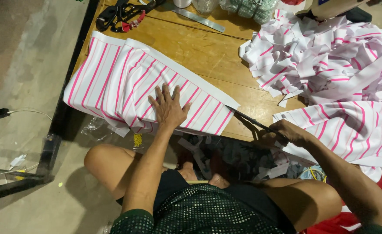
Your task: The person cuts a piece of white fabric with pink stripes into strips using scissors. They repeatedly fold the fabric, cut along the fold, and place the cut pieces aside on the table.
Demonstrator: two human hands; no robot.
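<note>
Cutting striped fabric: well under way, not finished

We press the left hand point(169, 108) flat on the folded striped fabric point(147, 86) at the wooden table point(208, 52) edge; right hand point(282, 132) grips scissors point(251, 121) at its corner; cut strips point(325, 56) already heaped.

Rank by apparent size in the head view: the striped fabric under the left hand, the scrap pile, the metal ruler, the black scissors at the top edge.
1. scrap pile
2. striped fabric; it looks close to the pile, so their order is unsure
3. metal ruler
4. black scissors; about the ruler's size, and both lie far from the camera
</note>
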